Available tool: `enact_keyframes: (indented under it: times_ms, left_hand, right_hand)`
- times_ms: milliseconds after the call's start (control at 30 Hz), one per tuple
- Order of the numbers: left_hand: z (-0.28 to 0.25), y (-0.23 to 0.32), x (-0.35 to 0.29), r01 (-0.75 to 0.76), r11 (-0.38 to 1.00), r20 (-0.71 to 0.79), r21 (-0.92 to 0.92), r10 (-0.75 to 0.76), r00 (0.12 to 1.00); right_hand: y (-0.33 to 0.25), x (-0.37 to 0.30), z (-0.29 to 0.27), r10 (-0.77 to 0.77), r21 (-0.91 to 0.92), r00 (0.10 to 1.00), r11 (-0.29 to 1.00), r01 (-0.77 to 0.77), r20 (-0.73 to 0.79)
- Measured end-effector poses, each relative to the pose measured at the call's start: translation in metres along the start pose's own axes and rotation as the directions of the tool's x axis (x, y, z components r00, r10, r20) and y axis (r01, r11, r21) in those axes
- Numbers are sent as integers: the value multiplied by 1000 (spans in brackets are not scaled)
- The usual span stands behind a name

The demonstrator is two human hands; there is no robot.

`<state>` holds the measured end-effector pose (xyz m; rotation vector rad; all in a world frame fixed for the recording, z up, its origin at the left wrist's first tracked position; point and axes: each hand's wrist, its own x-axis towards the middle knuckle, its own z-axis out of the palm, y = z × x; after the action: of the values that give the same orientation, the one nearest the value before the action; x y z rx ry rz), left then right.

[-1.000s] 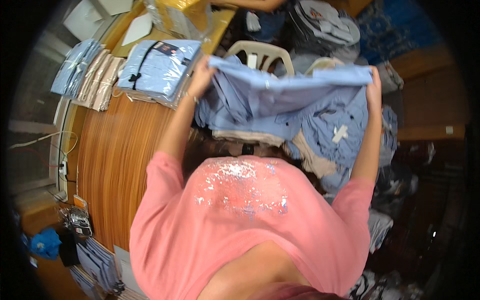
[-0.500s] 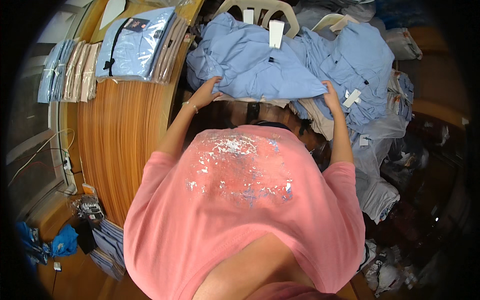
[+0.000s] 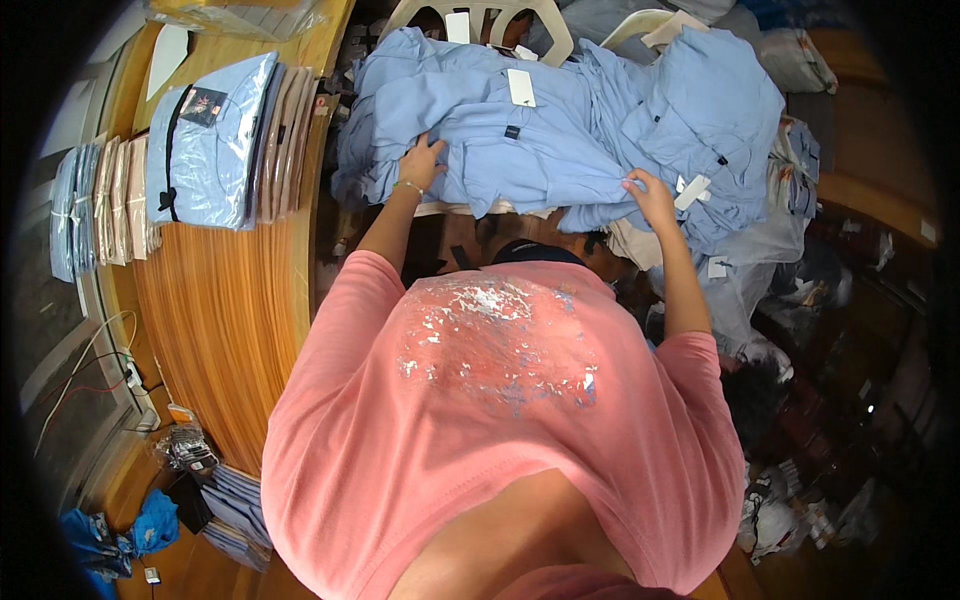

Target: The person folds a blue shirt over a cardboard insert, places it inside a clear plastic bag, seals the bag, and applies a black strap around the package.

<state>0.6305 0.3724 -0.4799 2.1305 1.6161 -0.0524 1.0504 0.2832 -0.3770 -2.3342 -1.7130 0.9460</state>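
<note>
A light blue garment (image 3: 480, 165) with a small dark label and a white tag (image 3: 521, 87) lies spread in front of me, creased and loose. My left hand (image 3: 422, 165) rests on its near left part, fingers apart on the cloth. Farther right, my right hand (image 3: 652, 197) pinches the garment's near right edge between thumb and fingers. More light blue garments (image 3: 690, 110) with white tags are heaped beside it on the right. Beneath the near edge, some beige cloth (image 3: 632, 243) shows; what bears the pile is mostly hidden.
On the left, a wood-grain table (image 3: 230, 320) carries clear-bagged folded blue clothing (image 3: 215, 140) and beige packs (image 3: 285, 145). Behind the heap stands a pale plastic chair (image 3: 545, 25). Clear plastic (image 3: 740, 270) hangs at the right. Folded packs (image 3: 235, 510) and a blue bag (image 3: 155, 520) sit lower left.
My left hand has shifted from the garment's near edge onto its cloth, with fingers spread. The near edge, stretched between both hands before, now lies looser. The view has shifted slightly.
</note>
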Motion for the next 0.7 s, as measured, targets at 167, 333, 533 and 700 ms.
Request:
enact_keyframes:
  times_ms: [167, 333, 533, 700]
  left_hand:
    - [-8, -20, 12, -290, 928, -427, -233, 170, 888]
    - [-148, 21, -10, -172, 822, -502, -542, -152, 851]
    - [-287, 34, -6, -350, 449, -180, -822, 378, 908]
    - [-421, 59, 31, -407, 905, -729, -122, 197, 655]
  right_hand:
    - [20, 12, -11, -170, 305, 869, 890, 338, -465]
    - [-9, 20, -74, 103, 682, 796, 587, 436, -597]
    - [-108, -5, -168, -451, 388, 774, 682, 620, -444]
    - [-113, 50, -298, -626, -254, 416, 707, 660, -660]
